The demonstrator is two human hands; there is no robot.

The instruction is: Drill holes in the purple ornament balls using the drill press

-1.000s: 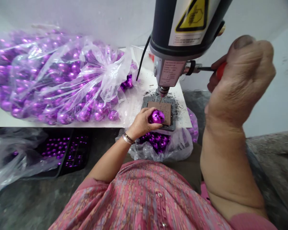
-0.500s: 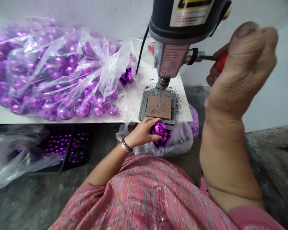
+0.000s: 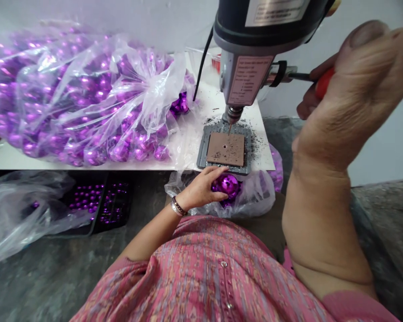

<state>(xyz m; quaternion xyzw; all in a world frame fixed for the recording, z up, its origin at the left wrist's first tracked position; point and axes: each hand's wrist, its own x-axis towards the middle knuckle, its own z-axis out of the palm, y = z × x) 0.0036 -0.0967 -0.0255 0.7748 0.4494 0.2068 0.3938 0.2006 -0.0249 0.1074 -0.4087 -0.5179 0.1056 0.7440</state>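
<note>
My left hand (image 3: pixel 205 188) curves its thumb and fingers around a shiny purple ball (image 3: pixel 226 184), just in front of the drill base. Below it lies a clear plastic bag (image 3: pixel 255 197) with more purple showing inside. At the upper right, my right hand (image 3: pixel 359 89) grips the red-knobbed feed handle (image 3: pixel 323 84) of a drill press (image 3: pixel 246 78). The thin drill bit (image 3: pixel 229 129) points down over a brown square pad (image 3: pixel 225 154) with a small hole, which sits on the grey base (image 3: pixel 203 150). The ball is apart from the bit.
A large clear bag of purple balls (image 3: pixel 87 98) covers the left of the white table (image 3: pixel 215 100). Dark shavings (image 3: pixel 255 138) surround the base. Below the table, a black crate (image 3: pixel 94 223) holds small purple pieces beside loose plastic (image 3: pixel 23 219).
The ball in my left hand sits slightly lower, and the dark bits seen on its face no longer show. My right hand stays on the handle. The whole view shifts a little.
</note>
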